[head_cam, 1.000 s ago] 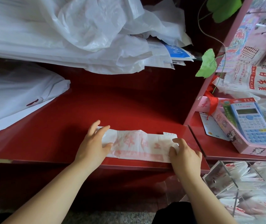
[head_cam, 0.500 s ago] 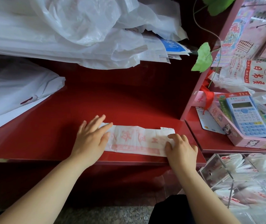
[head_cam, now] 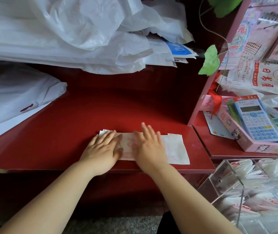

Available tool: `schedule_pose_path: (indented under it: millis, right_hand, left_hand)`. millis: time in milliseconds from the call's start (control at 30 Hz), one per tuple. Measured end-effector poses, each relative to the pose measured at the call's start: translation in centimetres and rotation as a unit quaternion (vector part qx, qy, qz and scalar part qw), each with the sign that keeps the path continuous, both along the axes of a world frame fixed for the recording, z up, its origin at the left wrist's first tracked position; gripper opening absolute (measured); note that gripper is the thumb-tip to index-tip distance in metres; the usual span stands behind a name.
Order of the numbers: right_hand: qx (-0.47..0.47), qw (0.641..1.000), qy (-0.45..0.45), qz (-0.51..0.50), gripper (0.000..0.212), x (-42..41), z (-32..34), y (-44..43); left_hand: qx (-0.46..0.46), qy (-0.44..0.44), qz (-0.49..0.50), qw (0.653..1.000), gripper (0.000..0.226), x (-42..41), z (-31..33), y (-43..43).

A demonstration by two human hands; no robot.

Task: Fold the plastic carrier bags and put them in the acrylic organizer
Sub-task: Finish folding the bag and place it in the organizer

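Folded carrier bag (head_cam: pixel 173 149) lies flat on the red counter (head_cam: pixel 101 107). It's a long narrow strip running along the front edge, close to the front right corner. White plastic with faint pink-red print. The right end is uncovered, with a small notch at its far edge. The far left corner peeks out past the fingertips.

Left hand (head_cam: pixel 103 150): palm down on the strip's left end, fingers straight and close together, pressing flat. Not gripping anything.

Right hand (head_cam: pixel 149 146): palm down on the strip's middle, fingers straight and slightly spread, pressing flat. Some blur on the fingers. Nothing pinched.

The two thumbs sit just beside each other; can't tell if they touch.

Acrylic organizer (head_cam: pixel 222 179): a clear box sitting lower than the counter, just off its front right corner. Its compartments hold folded white bags (head_cam: pixel 241 168) with red print.

Rest:
- A heap of loose white plastic bags (head_cam: pixel 67 31) lies along the counter's far edge. Papers with a blue label (head_cam: pixel 178 49) stick out of its right side.
- Another white bag (head_cam: pixel 16 98) lies at the counter's left edge.
- On the shelf right of the counter sits a pink box (head_cam: pixel 253 146) with a blue calculator (head_cam: pixel 255 120) in it.
- A green leaf (head_cam: pixel 209 62) on a thin stem hangs over the far right corner.
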State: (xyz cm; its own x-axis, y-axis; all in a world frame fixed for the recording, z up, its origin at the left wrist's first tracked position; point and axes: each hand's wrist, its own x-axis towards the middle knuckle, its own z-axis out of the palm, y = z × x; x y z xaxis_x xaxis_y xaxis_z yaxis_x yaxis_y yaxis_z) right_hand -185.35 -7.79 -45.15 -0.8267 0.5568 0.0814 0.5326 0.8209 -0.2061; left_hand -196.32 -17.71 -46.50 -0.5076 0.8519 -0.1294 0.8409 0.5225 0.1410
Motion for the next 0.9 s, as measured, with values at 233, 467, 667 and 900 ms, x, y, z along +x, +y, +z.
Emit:
schedule_pose_path:
  millis: [233, 467, 667, 900]
  right_hand:
    - [-0.041, 0.996, -0.081, -0.007, 0.061, 1.7, -1.2, 1.9]
    - [0.001, 0.995, -0.014, -0.097, 0.055, 6.8, -1.4, 4.8]
    - [0.081, 0.996, 0.030, -0.025, 0.077, 9.2, -2.0, 2.3]
    - [0.002, 0.993, -0.116, -0.018, 0.046, 5.7, 0.3, 4.6]
  left_hand:
    - [-0.007, 0.005, -0.003, 1.000, 0.053, -0.1, -0.2, -0.1]
    - [-0.001, 0.006, -0.003, 1.000, 0.053, -0.1, -0.3, -0.1]
    - [0.028, -0.001, 0.001, 1.000, 0.068, 0.1, -0.1, -0.9]
    - [0.066, 0.114, -0.080, 0.988, 0.084, 0.0, -1.1, -7.7]
